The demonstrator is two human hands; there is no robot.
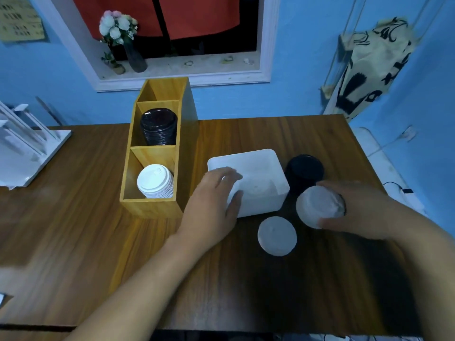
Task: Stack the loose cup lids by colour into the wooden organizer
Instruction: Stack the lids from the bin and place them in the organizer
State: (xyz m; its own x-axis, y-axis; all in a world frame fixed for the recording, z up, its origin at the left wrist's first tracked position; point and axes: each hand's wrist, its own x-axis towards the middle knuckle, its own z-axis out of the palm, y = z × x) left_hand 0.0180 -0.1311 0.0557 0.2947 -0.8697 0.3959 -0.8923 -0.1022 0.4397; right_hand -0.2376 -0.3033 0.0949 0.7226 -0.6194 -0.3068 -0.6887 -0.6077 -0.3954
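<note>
The wooden organizer (150, 205) stands left of centre, with a stack of black lids (158, 126) in its middle compartment and a stack of white lids (155, 182) in its near one. The far compartment looks bare. My right hand (357, 207) grips a white lid (318, 207) just above the table. Another white lid (277, 236) lies loose in front of it. A black lid (305, 168) sits behind my right hand. My left hand (214, 205) rests on the near left edge of a white plastic box (258, 173), thumb against its side.
The wooden table (73, 230) reaches back to a blue wall. A white rack (27, 148) stands at the far left. A window sill with a flower vase (134, 57) is behind the organizer. Patterned cloth (369, 67) hangs at the right.
</note>
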